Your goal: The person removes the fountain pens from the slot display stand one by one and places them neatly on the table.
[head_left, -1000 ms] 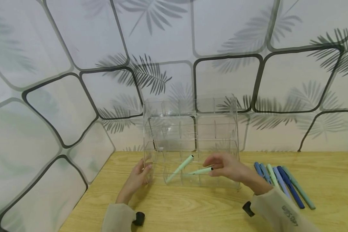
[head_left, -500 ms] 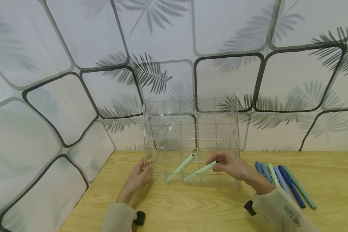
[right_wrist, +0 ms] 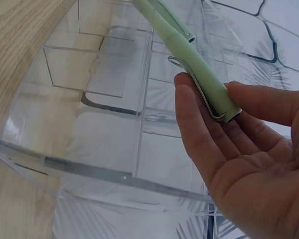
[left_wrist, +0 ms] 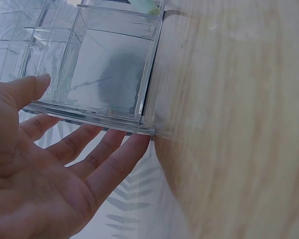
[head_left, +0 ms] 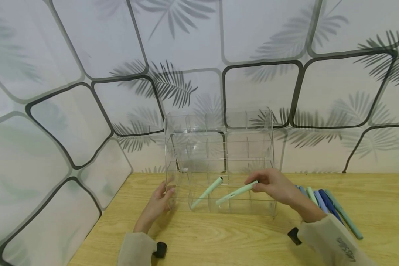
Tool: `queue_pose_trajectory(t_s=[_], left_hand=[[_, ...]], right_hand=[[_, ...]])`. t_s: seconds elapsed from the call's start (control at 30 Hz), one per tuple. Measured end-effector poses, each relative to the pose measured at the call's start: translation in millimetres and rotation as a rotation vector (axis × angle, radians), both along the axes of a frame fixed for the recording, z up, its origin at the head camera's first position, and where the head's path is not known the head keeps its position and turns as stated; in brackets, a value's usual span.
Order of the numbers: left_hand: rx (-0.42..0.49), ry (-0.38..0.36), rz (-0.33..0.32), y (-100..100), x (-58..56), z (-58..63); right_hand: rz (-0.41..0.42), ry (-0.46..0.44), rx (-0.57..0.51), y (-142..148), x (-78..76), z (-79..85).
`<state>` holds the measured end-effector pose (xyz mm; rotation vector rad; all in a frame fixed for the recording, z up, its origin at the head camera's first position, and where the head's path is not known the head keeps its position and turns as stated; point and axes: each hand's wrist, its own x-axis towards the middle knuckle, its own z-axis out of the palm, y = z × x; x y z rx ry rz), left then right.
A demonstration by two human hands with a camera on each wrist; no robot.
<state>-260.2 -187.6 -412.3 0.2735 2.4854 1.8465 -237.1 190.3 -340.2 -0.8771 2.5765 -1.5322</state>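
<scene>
A clear acrylic rack (head_left: 216,149) with tiers of compartments stands on the table against the patterned backdrop. My left hand (head_left: 156,201) holds its left side panel; in the left wrist view the thumb lies on one side and the fingertips touch the other. My right hand (head_left: 276,186) pinches a light green pen (head_left: 236,193) near its dark-ended cap, with the metal clip showing in the right wrist view. That pen slants over the bottom tier, its lower end towards the left. Another light green pen (head_left: 206,193) leans in a bottom compartment to its left.
Several blue and green pens (head_left: 344,214) lie side by side on the wooden table (head_left: 199,240) at the right, partly hidden by my right forearm. A patterned backdrop (head_left: 262,96) stands close behind the rack and along the left.
My right hand has taken hold of the right-hand green pen and moved up and to the right, lifting it. My left hand stays on the rack; the other leaning pen has not moved.
</scene>
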Motion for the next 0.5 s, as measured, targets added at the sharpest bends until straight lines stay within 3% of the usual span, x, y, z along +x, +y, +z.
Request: queue_pose_trajectory(t_s=[0.17,0.5], left_hand=[[0.002,0.000,0.005,0.2,-0.1,-0.3],[-0.001,0.003,0.002,0.8,2.1,1.9]], right_hand=[[-0.023,0.024,-0.010,6.1,1.5,1.3],[-0.036,-0.020,-0.047,19.7,4.6,6.0]])
